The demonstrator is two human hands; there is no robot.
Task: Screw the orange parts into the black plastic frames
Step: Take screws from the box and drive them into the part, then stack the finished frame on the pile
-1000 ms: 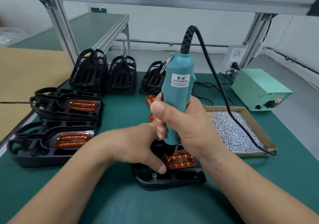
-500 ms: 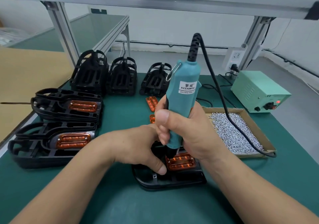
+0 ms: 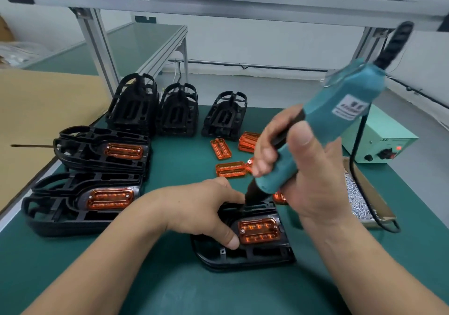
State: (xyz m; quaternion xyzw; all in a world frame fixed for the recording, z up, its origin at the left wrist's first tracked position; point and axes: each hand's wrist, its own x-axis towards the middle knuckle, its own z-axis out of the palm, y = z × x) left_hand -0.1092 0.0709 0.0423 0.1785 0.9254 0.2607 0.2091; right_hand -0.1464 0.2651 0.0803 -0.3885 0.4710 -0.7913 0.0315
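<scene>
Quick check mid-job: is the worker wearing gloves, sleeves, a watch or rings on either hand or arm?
No. The left hand and right hand are bare, with no gloves, rings or tape showing. The left forearm and right forearm are uncovered down to the picture's edge; no sleeve, watch or wrist strap is in view.

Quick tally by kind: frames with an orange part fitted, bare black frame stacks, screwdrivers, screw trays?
Frames with orange part fitted: 3
Bare black frame stacks: 3
Screwdrivers: 1
Screw trays: 1
Total: 8
</scene>
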